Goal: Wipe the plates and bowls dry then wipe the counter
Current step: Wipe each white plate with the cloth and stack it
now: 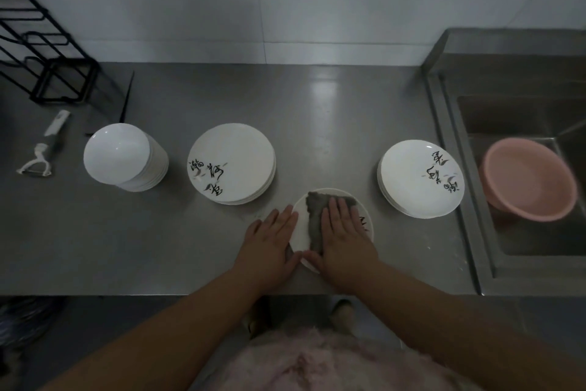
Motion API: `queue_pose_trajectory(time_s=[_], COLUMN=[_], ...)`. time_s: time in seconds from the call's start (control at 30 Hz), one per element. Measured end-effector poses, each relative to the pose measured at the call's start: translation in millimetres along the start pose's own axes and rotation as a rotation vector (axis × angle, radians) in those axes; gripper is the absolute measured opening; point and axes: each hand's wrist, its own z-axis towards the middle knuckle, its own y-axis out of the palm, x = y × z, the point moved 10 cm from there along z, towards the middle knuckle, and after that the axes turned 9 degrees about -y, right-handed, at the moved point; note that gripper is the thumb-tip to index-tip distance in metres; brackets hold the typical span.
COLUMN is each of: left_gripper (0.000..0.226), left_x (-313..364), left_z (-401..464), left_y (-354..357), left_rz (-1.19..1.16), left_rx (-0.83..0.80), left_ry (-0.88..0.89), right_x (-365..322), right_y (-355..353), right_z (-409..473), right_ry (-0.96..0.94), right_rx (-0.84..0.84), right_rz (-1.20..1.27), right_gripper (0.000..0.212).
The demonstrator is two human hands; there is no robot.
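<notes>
A single white plate (300,226) lies near the front edge of the steel counter (158,232), with a grey cloth (314,203) spread over it. My right hand (344,238) presses flat on the cloth, fingers straight. My left hand (269,243) lies flat at the plate's left rim, fingers straight and touching it. A stack of white plates with black writing (233,162) stands left of centre. A second such stack (420,178) stands at the right. A stack of white bowls (126,157) sits further left.
A sink (539,124) at the right holds a pink basin (529,180). A black wire rack (47,67) stands at the back left. A white peeler (36,162) and a white-handled tool (57,123) lie at the far left. A tiled wall runs behind the counter.
</notes>
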Motion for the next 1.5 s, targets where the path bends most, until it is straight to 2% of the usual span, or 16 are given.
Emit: queue_pose_trajectory(time_s=[0.1, 0.2, 0.3, 0.37, 0.5, 0.57, 0.7, 0.83, 0.9, 0.97, 1.17, 1.33, 1.5], left_gripper=[0.081, 0.084, 0.083, 0.082, 0.082, 0.082, 0.082, 0.080, 0.080, 0.081, 0.083, 0.085, 0.087], left_x=[-2, -4, -5, -4, -3, -3, -4, -5, -3, -1, -2, -1, 1], left_z=[0, 0, 1, 1, 1, 1, 2, 0, -1, 0, 1, 2, 2], left_y=[6, 7, 8, 8, 7, 9, 10, 8, 6, 5, 8, 5, 4], left_rz=[0.009, 0.020, 0.023, 0.030, 0.047, 0.049, 0.040, 0.043, 0.026, 0.009, 0.067, 0.086, 0.088], left_rx=[-0.009, 0.002, 0.000, 0.005, -0.008, -0.011, 0.011, 0.017, 0.014, 0.017, 0.035, 0.082, 0.078], left_ry=[0.001, 0.020, 0.026, 0.036, 0.023, 0.012, 0.005, 0.002, -0.004, -0.011, -0.062, -0.053, -0.071], right_x=[-2, -20, -25, -16, 18, 11, -28, -6, 19, 39, 34, 21, 51], right_y=[0, 13, 26, 24, 7, 7, 23, 17, 14, 6, 3, 29, 9], right_z=[11, 5, -20, -28, -9, -1, -23, -55, -53, -39, -25, -74, -36], right_ry=[0.040, -0.114, -0.308, -0.368, -0.119, -0.071, -0.283, -0.401, -0.343, -0.223, 0.023, 0.035, 0.079], right_rx=[0.064, 0.052, 0.000, 0.006, 0.011, 0.024, -0.046, 0.009, 0.034, 0.022, 0.055, 0.033, 0.035], right_rz=[0.098, 0.132, 0.032, -0.028, 0.031, 0.088, 0.075, -0.024, -0.070, -0.045, 0.074, 0.120, 0.116], right_gripper=[0.109, 0.101, 0.096, 0.094, 0.106, 0.111, 0.107, 0.097, 0.093, 0.097, 0.107, 0.100, 0.111])
